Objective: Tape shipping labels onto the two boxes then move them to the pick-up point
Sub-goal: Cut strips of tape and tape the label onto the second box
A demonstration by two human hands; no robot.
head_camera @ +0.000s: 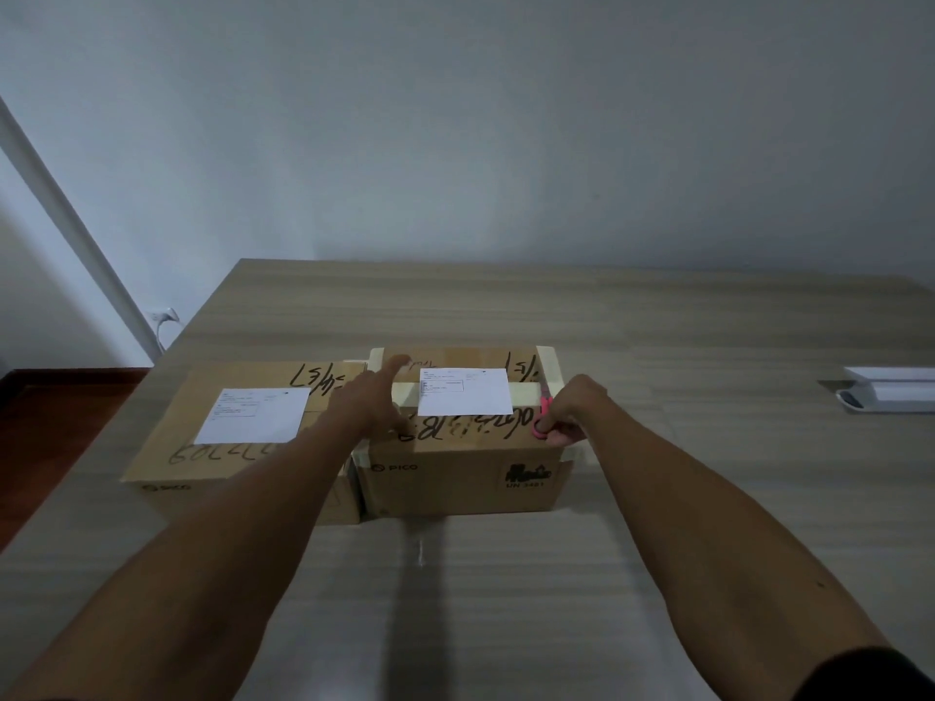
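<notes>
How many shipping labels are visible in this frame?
2. One label lies on the left box; the other label lies on the right box, between the hands. None seem hidden.

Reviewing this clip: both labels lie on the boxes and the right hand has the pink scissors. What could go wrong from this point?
1. The left box's label shows no tape and no hand on it; it could slide off if bumped.
2. The right hand works the pink scissors right beside the right box's label, so a slip might nick it.
3. The left hand rests beside that label, not on it, so it may shift.
</notes>
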